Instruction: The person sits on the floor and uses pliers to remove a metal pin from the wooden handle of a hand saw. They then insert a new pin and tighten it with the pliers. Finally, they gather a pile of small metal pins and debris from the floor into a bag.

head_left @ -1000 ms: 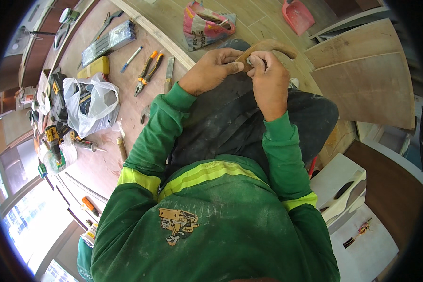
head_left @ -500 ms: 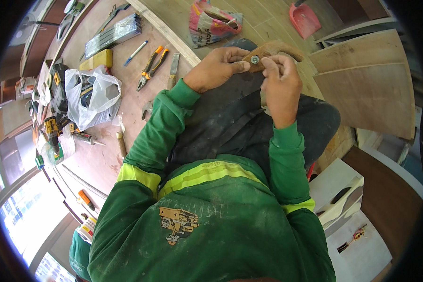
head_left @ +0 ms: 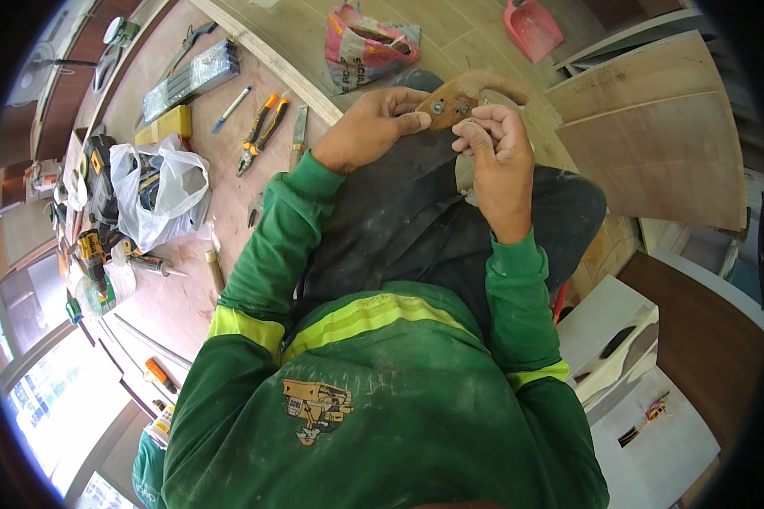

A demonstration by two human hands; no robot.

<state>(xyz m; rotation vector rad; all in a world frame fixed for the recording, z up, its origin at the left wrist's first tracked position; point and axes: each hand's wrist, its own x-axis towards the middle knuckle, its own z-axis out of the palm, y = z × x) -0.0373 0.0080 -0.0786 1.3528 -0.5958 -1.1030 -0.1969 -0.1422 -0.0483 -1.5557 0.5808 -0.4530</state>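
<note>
A brown wooden saw handle (head_left: 457, 88) with metal fasteners on its face lies over my lap, at the top middle. The fingers and thumb of my left hand (head_left: 372, 127) are closed on its left end, beside a round bolt head (head_left: 437, 108). Just below and right of the handle is my right hand (head_left: 502, 161), thumb and fingertips pinched together. Whatever is between those fingertips is too small to make out. Below the handle, a dark blade with a toothed edge seems to rest on my dark trousers (head_left: 382, 229); its outline is hard to tell.
On the workbench (head_left: 182, 280) to the left lie orange-handled pliers (head_left: 261, 131), a chisel (head_left: 300, 131), a pen (head_left: 232, 110), a white plastic bag (head_left: 165, 187) and a drill (head_left: 93, 254). A pink-and-white sack (head_left: 367, 51) and red dustpan (head_left: 533, 32) are on the floor. Wooden panels (head_left: 654, 136) lean at right.
My right fingertips have drawn away from the fastener, down and slightly left, baring a second one on the handle. My left hand keeps its grip. The whole view has shifted a little.
</note>
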